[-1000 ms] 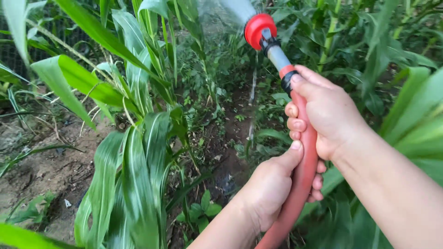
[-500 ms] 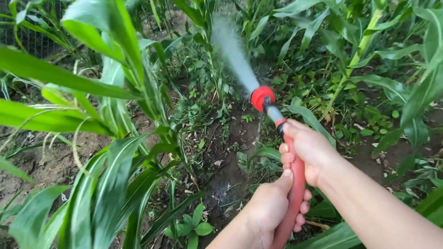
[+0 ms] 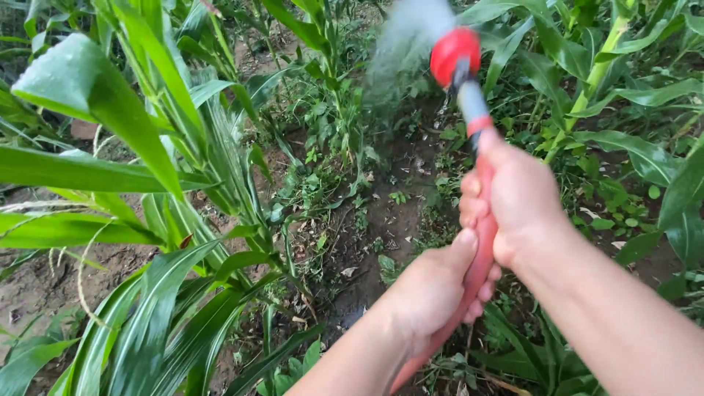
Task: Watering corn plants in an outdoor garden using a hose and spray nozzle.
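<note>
Two hands grip red hose (image 3: pixel 480 257): right hand (image 3: pixel 517 198) closed around it just behind the nozzle (image 3: pixel 455 55), left hand (image 3: pixel 429 293) closed lower, nearer. Spray (image 3: pixel 407 37) fans far-left over the corn plants (image 3: pixel 161 169). Judgement: keep sweep slow, aim at wet soil (image 3: pixel 381 220) near stalk bases.

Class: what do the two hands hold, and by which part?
Both grip a red hose: right hand just behind the nozzle, left hand lower down.

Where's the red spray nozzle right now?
Head view, upper right of centre: the red nozzle tops the hose, just above the right hand, spraying over the green plants.
</note>
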